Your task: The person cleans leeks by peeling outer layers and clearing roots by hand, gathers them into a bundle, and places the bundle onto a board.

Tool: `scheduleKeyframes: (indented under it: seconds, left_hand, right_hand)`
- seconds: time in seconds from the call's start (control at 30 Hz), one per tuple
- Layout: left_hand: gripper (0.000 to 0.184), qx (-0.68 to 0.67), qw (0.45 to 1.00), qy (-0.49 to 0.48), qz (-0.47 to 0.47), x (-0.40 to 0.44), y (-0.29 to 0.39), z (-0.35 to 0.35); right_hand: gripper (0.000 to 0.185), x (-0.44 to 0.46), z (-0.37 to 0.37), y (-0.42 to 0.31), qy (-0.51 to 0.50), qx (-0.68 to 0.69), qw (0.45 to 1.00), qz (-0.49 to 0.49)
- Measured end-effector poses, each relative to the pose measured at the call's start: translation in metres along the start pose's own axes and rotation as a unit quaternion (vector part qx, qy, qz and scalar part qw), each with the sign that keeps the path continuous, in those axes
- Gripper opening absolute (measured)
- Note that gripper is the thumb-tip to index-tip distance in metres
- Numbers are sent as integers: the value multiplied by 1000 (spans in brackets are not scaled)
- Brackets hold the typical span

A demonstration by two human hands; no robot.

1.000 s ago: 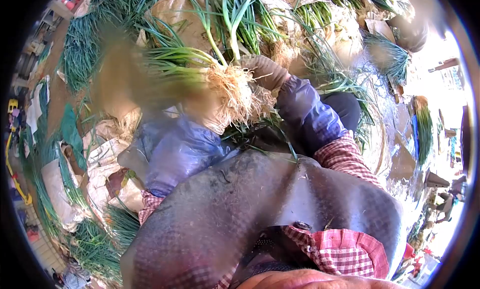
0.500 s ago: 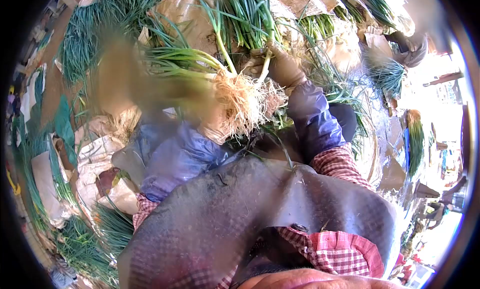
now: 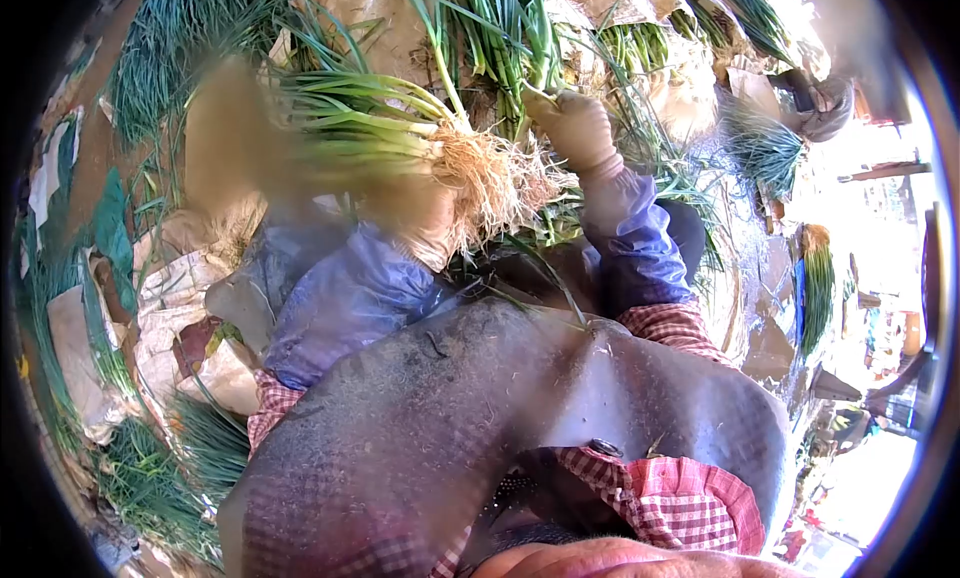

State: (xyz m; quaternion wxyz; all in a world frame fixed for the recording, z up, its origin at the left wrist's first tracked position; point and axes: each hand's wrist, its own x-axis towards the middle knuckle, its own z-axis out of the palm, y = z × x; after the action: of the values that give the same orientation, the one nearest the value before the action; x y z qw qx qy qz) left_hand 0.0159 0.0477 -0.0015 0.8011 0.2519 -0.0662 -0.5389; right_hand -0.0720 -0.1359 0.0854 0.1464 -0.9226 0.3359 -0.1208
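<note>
The bunch of green onions (image 3: 400,128) is in front of your lap, its leaves pointing left and its tangled roots (image 3: 490,183) toward the middle. Your left hand (image 3: 415,216) grasps it from below, near the root end. Your right hand (image 3: 575,130) is above and to the right of the roots, apart from them, its fingers closed on the pale lower end of a single stalk (image 3: 541,86) whose leaves rise toward the top of the view. Your apron (image 3: 500,388) spreads below, and piles of green onions (image 3: 185,53) lie farther out, beside tan wrapping (image 3: 355,23).

Compared with a second ago, your right hand has moved up and away from the roots, where it was right beside them. The bunch remains in your left hand.

A brown smudge blurs the left part of the bunch and most of your left hand, so you can't make out how its fingers sit. The upper leaves are cut off by the top edge, and glare washes out the far right.
</note>
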Motion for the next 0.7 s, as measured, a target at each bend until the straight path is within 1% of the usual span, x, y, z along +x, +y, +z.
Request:
scheduleKeyframes:
  seconds: [0.03, 0.07, 0.1, 0.13, 0.17, 0.2, 0.23, 0.27, 0.3, 0.33, 0.37, 0.4, 0.47, 0.5, 0.53, 0.57, 0.6, 0.63, 0.7]
  left_hand:
    - [31, 23, 1000, 17, 9, -1, -1, 3]
    - [31, 45, 998, 34, 18, -2, -1, 4]
    - [31, 69, 996, 43, 25, 1, -4, -3]
    - [31, 68, 996, 46, 25, 1, -2, -6]
    - [30, 71, 997, 37, -1, 2, 1, -10]
    - [30, 75, 996, 27, -28, 2, 3, -10]
    - [29, 40, 998, 22, -38, 2, 2, -9]
    - [28, 6, 999, 17, -48, 2, 1, -7]
    - [28, -13, 1000, 6, -28, 0, 2, 2]
    - [28, -33, 999, -7, -8, 0, 3, 6]
    - [28, -19, 999, -29, -9, 2, 2, 0]
    - [28, -20, 999, -28, -10, 3, 0, -1]
    - [29, -56, 998, 6, -20, 3, -2, -3]
    - [29, -54, 998, 5, -20, 7, -4, -12]
    - [30, -54, 998, 10, -40, 12, -6, -22]
    - [32, -54, 997, 15, -59, 16, -9, -32]
    - [32, -54, 997, 15, -58, 14, -8, -27]
    - [33, -51, 998, -1, -36, 8, -4, -13]
    - [36, -43, 999, -28, -10, -1, -1, -1]
  right_hand:
    - [34, 2, 2, 0, 97, -71, 983, -142]
    - [29, -4, 3, 1, 65, 198, 973, -102]
    - [24, -13, -7, -12, 60, 457, 886, -58]
    - [19, -10, -12, -2, 73, 528, 845, -42]
    - [18, -7, -18, 9, 89, 596, 797, -29]
    - [18, -7, -22, 15, 117, 563, 818, 5]
    - [20, -7, -28, 20, 143, 530, 835, 42]
    - [20, -7, -35, 23, 109, 484, 867, 53]
    - [21, -4, -24, 34, 61, 524, 843, 109]
    - [24, -10, -20, 37, -19, 535, 824, 184]
    - [25, -12, -1, 42, -89, 482, 848, 202]
    - [25, -12, 16, 41, -159, 425, 863, 221]
    - [25, -29, 28, 11, -209, 529, 785, 247]
    - [25, -26, 47, 28, -182, 378, 907, -41]
    - [26, -26, 51, 30, -153, 313, 921, -173]
    - [29, -26, 55, 31, -101, 248, 917, -295]
    - [29, -25, 55, 32, -101, 248, 917, -296]
    - [27, -22, 57, 34, -123, 298, 917, -233]
    - [21, -21, 58, 36, -103, 262, 937, -209]
